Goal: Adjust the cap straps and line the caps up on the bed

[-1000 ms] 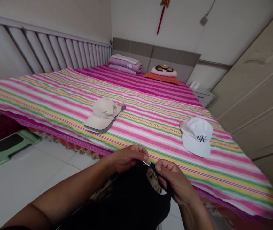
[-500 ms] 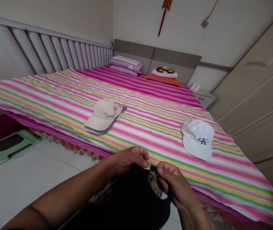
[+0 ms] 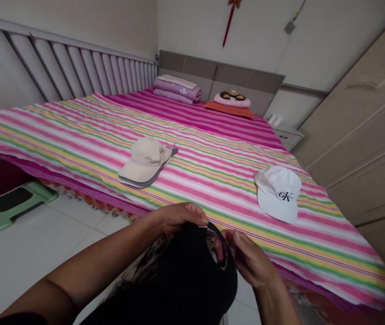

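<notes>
A black cap (image 3: pixel 192 266) is held low in front of me, its arched back opening facing up and right. My left hand (image 3: pixel 184 219) pinches the cap's edge by the strap at the top of that opening, where a small pale patch shows. At the opening's right side is my right hand (image 3: pixel 246 257), its thumb raised and its fingers curled at the rim, some reaching inside. A beige cap (image 3: pixel 147 158) with a grey-edged brim rests on the bed beyond my left hand. Farther right lies a white cap (image 3: pixel 280 192) with dark letters on its front.
The bed has a striped cover (image 3: pixel 206 180). Folded purple bedding (image 3: pixel 177 90) and a pink pillow (image 3: pixel 231 101) are by the headboard (image 3: pixel 206 74). A green stool (image 3: pixel 13 205) stands on the floor at left, and a wooden wardrobe (image 3: pixel 364 135) stands at right.
My right thumb has come off the strap, and that hand has shifted slightly to the right side of the opening. My left hand still pinches the strap edge. The view has tilted slightly.
</notes>
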`<state>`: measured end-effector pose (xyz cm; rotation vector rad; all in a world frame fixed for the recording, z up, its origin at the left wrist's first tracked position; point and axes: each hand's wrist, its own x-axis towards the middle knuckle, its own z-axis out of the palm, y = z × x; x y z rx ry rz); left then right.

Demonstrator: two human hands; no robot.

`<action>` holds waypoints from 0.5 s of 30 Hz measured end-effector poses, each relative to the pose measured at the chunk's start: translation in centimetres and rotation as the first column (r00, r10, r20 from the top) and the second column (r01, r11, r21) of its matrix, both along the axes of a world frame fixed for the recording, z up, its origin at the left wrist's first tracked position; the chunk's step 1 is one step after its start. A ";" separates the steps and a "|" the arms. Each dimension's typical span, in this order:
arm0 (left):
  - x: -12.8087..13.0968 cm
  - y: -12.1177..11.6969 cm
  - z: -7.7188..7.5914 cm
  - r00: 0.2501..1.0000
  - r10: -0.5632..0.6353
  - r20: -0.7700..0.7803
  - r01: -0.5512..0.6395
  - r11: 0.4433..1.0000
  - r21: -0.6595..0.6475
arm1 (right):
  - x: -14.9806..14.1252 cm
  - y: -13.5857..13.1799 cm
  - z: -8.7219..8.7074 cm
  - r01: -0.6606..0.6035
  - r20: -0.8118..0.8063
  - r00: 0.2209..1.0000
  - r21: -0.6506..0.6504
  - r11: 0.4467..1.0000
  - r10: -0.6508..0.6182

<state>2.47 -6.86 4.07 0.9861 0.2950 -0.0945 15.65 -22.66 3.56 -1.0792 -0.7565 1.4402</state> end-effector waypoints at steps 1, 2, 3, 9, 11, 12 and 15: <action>0.1 0.0 -0.2 1.000 0.016 0.005 -0.016 0.999 -0.029 | 0.0 0.0 -0.1 -0.008 -0.008 1.000 0.016 1.000 0.008; 0.1 -0.1 -0.4 1.000 0.028 0.012 -0.027 0.998 -0.053 | 0.0 0.0 -0.2 0.002 -0.019 1.000 0.039 0.999 -0.001; 0.2 -0.2 -0.6 0.999 0.037 0.021 -0.036 0.997 -0.071 | -0.1 0.0 -0.2 0.024 -0.037 0.999 0.064 0.998 -0.022; 0.4 0.4 -1.4 0.998 0.031 0.053 -0.028 0.998 -0.049 | -0.2 0.5 0.1 0.160 -0.187 0.973 0.115 0.980 -0.137; 0.2 1.5 -1.5 0.999 0.003 0.040 -0.004 1.000 0.027 | 0.1 0.5 0.5 0.178 -0.261 0.955 0.118 0.977 -0.142; 0.1 2.1 -1.5 0.999 -0.026 0.027 0.025 0.998 0.066 | 0.4 0.5 0.7 0.194 -0.298 0.943 0.122 0.973 -0.151; -0.4 3.8 -1.3 0.990 -0.143 0.011 0.142 0.985 0.098 | 1.3 0.6 1.5 0.263 -0.384 0.901 0.107 0.959 -0.204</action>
